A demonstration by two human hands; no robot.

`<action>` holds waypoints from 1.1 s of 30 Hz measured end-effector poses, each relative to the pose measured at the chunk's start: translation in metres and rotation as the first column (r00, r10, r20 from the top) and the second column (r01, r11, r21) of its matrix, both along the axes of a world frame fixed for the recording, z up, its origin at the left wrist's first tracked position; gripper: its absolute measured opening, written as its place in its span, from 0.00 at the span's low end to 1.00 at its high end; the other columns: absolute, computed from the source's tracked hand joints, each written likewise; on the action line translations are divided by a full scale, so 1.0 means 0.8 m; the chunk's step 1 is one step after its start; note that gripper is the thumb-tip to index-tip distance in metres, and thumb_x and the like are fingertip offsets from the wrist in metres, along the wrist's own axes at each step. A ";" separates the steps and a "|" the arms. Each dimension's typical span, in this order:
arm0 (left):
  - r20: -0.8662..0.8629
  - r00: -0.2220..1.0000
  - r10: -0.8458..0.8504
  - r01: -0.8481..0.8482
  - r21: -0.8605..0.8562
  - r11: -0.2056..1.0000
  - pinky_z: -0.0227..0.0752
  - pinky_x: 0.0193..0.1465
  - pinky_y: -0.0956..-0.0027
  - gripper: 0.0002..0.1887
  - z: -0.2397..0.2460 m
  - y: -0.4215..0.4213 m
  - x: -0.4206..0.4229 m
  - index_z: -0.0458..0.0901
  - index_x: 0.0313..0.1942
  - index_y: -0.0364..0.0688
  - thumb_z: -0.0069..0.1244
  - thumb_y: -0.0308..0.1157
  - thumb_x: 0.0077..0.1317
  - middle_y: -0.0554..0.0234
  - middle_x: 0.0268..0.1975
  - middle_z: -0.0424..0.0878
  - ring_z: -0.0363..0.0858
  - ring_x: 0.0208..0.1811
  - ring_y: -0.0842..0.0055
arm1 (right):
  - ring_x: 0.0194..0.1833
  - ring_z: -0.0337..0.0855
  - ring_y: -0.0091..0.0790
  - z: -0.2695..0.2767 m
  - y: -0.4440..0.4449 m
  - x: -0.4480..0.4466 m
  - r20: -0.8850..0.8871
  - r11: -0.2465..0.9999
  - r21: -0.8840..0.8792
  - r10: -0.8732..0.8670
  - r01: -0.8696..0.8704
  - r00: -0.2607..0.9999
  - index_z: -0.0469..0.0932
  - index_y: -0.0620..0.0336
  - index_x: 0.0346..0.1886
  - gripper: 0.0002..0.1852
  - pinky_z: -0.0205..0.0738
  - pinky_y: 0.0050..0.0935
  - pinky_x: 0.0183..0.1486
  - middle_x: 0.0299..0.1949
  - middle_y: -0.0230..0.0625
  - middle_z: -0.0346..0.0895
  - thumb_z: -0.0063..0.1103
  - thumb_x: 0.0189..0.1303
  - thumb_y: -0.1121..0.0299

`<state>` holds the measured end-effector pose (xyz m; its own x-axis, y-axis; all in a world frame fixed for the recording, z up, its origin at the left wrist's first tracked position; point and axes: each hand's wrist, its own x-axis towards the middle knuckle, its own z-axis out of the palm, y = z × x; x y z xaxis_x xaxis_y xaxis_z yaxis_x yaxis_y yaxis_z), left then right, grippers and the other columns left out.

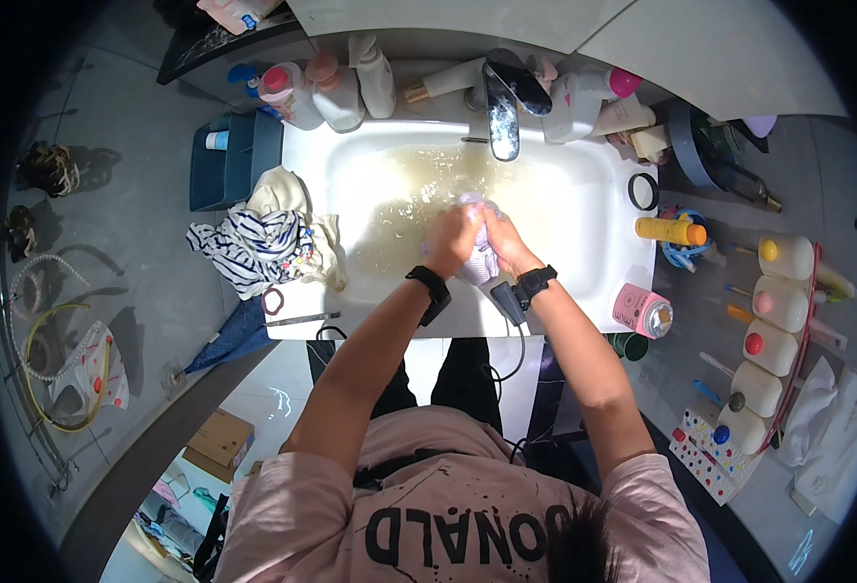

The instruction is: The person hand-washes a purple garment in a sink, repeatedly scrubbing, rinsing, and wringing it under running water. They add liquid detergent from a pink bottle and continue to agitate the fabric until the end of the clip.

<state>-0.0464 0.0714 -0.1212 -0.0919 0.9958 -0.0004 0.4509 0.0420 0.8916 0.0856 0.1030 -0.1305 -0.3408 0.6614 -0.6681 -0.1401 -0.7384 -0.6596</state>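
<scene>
Both hands are close together over the white sink basin [588,270], gripping a wet lilac cloth [481,264]. My left hand [454,237], slightly blurred, has its fingers wrapped around the cloth's left side. On the right side, my right hand [507,240] clasps the same bunched fabric. Part of the cloth shows above my fingers and a ribbed part hangs below them. Cloudy, brownish water [399,218] with bubbles lies in the basin beneath. A chrome faucet [503,124] stands behind my hands; I cannot make out any stream from it. Each wrist wears a black strap.
Striped and cream clothes [268,240] are heaped on the left rim. Several bottles [337,95] line the back ledge. A yellow bottle [668,230] and a pink can [639,310] sit at right, near a wall rack of white cups [774,306]. A cable [523,357] hangs from my right wrist.
</scene>
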 end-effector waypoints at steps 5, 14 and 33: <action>-0.183 0.981 -0.067 -0.017 -0.424 0.905 0.75 0.48 0.50 0.25 -0.035 0.011 -0.050 0.86 0.37 0.35 0.44 0.51 0.72 0.37 0.36 0.85 0.84 0.42 0.46 | 0.47 0.76 0.32 -0.004 -0.014 0.002 0.312 0.880 0.312 0.262 -0.359 0.913 0.70 0.71 0.61 0.25 0.72 0.30 0.55 0.48 0.44 0.79 0.53 0.74 0.57; -0.525 0.678 -0.514 0.302 -0.439 0.846 0.46 0.69 0.27 0.30 -0.052 -0.010 -0.034 0.78 0.62 0.52 0.51 0.58 0.65 0.52 0.74 0.60 0.51 0.75 0.47 | 0.75 0.45 0.63 0.003 -0.011 0.035 0.891 0.464 -0.118 0.439 -0.878 0.113 0.57 0.26 0.75 0.38 0.55 0.76 0.65 0.78 0.39 0.50 0.65 0.64 0.53; -0.022 0.998 -0.051 0.054 0.150 0.987 0.73 0.47 0.57 0.12 0.021 0.026 0.041 0.86 0.40 0.40 0.55 0.39 0.67 0.52 0.39 0.83 0.79 0.44 0.55 | 0.38 0.85 0.34 -0.021 0.041 0.024 -0.188 0.966 -0.246 -0.127 0.078 0.974 0.79 0.54 0.47 0.22 0.83 0.36 0.42 0.42 0.36 0.83 0.48 0.75 0.44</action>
